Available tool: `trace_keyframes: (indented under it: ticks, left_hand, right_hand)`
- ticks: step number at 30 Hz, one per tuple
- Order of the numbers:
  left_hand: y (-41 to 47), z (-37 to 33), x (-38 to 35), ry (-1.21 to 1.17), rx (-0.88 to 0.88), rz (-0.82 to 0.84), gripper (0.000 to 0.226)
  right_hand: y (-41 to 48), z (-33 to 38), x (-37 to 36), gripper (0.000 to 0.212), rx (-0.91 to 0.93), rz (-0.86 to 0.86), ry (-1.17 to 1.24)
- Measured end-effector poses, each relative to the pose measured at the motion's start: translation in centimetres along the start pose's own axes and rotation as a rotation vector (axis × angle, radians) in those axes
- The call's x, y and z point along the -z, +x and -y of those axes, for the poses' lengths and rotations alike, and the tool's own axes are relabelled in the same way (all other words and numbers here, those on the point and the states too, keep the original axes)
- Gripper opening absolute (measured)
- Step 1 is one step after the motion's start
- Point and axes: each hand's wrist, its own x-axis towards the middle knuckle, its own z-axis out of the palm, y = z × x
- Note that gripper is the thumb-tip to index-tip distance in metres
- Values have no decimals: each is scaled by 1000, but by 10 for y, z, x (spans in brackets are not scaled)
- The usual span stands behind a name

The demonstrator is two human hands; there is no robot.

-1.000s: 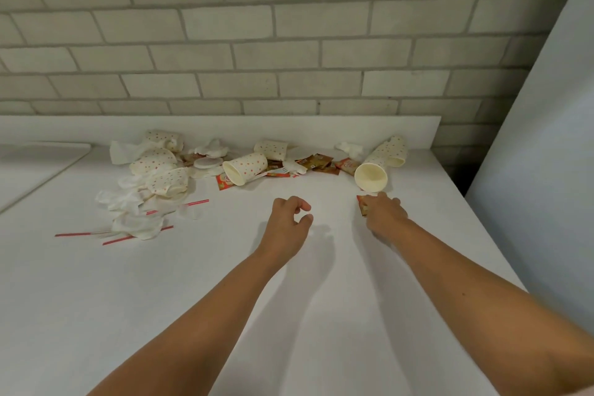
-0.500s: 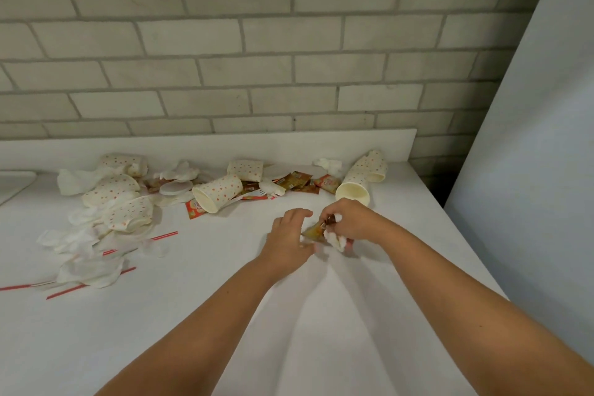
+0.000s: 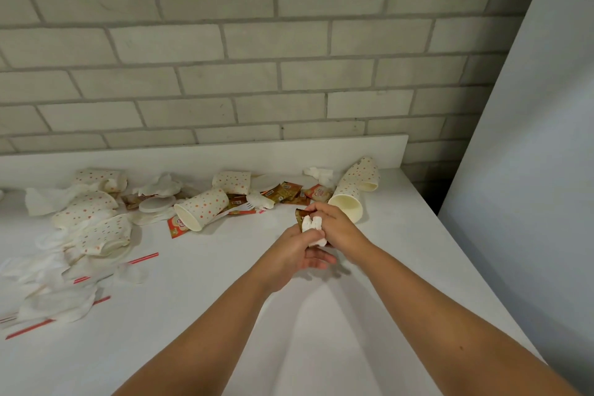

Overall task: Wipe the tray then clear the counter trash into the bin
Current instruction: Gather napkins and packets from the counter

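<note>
White counter (image 3: 193, 315), cream red-dotted cups (image 3: 202, 207), red-and-white straws (image 3: 143, 258), brown sachets (image 3: 287, 191), grey brick wall (image 3: 257, 74).

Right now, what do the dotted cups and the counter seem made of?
Dotted cups: probably matte paper; several lie crushed with creased walls. Counter: smooth, matte white, perhaps laminate or solid surface; the look leaves it open.

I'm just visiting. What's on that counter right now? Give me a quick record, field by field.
Surface: white counter against a brick wall
Right grip: pinches a crumpled napkin and brown sachet
Left grip: touching the napkin; hold unclear
Litter on counter: dotted paper cups, sachets, napkins, red straws
Bin: not in view
</note>
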Motion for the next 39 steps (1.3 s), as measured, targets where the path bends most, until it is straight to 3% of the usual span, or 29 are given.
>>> trace_keyframes:
  ticks: [3,7,10,12,16,18,22,32,36,39]
  left_hand:
    - [2,-2,1,5,-34,-9,25]
    - [4,-1,7,78,-49,-43,28]
    - [4,4,12,105,-37,-109,30]
    - [4,8,14,108,-24,-142,29]
    - [4,5,16,90,-16,-188,29]
    - [3,1,17,92,-13,-213,29]
    - [4,-3,22,94,21,-276,32]
    - [-2,5,37,252,118,-427,52]
    - [-16,5,41,225,97,-481,42]
    - [-31,5,43,183,29,-481,35]
  right_hand:
    - [6,-2,-6,31,-44,-38,149]
    - [6,0,-8,27,-139,3,150]
    - [7,8,-7,27,-83,79,-91]
    - [16,13,0,38,33,60,-329]
    - [32,18,26,30,183,-235,-700]
    - [37,15,38,44,159,-316,-864]
    - [44,5,47,68,-39,-239,-1079]
    - [37,0,47,52,-89,-284,-1135]
    - [28,17,45,64,-68,-275,-1176]
    - [21,37,34,47,27,-311,-1150]
